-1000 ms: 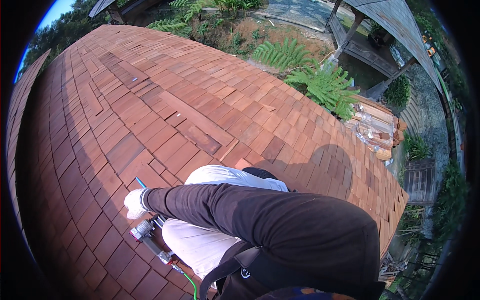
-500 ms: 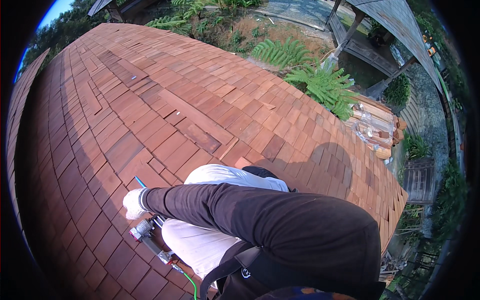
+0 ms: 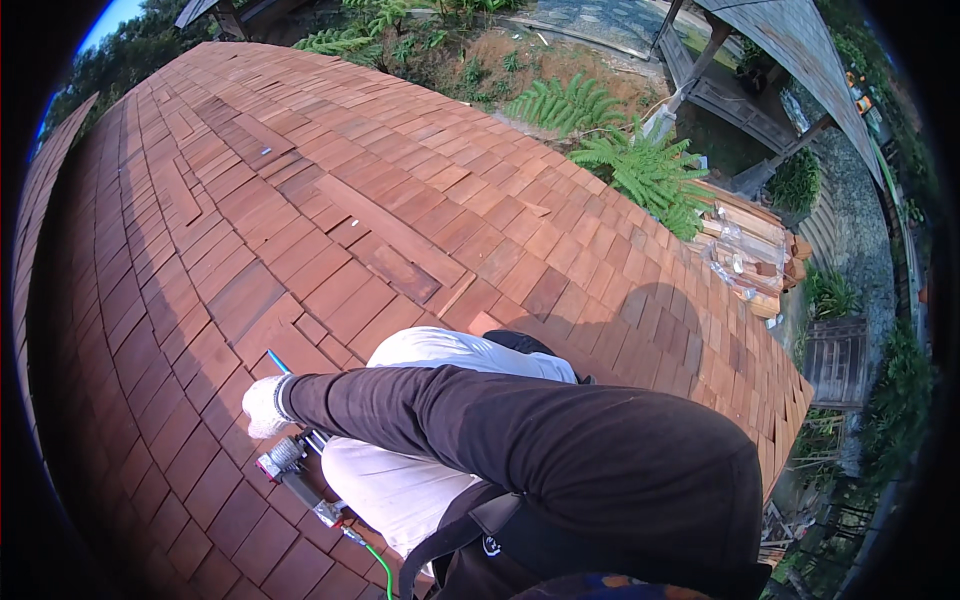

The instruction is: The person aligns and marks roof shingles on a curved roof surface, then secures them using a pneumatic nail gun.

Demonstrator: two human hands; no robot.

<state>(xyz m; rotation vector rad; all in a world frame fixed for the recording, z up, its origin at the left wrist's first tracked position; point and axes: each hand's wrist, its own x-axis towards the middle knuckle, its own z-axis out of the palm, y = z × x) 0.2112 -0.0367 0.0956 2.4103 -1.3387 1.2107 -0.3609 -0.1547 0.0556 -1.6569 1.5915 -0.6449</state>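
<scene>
My right hand [image 3: 265, 408], in a white knitted glove, is curled closed low over the shingles, at the end of my dark sleeve [image 3: 430, 405] that crosses in front of me to the left. Its fingers are mostly hidden. A thin blue stick [image 3: 277, 361] pokes out beside the wrist; whether the hand grips it I cannot tell. Just below the hand a nail gun [image 3: 290, 472] lies on the roof against my pale trouser leg, a green air hose [image 3: 378, 560] running from it. My left hand is out of sight.
Reddish wooden shingles [image 3: 330, 290] cover the sloping roof, with several loose pieces such as a long board [image 3: 390, 232] lying on top. The roof's edge [image 3: 590, 178] drops away to ferns [image 3: 650, 175] and stacked timber [image 3: 750, 245]. A dark gap [image 3: 55, 260] runs along the left.
The view and my right hand have shifted very slightly. The nail gun and the blue stick keep their places beside the hand.
</scene>
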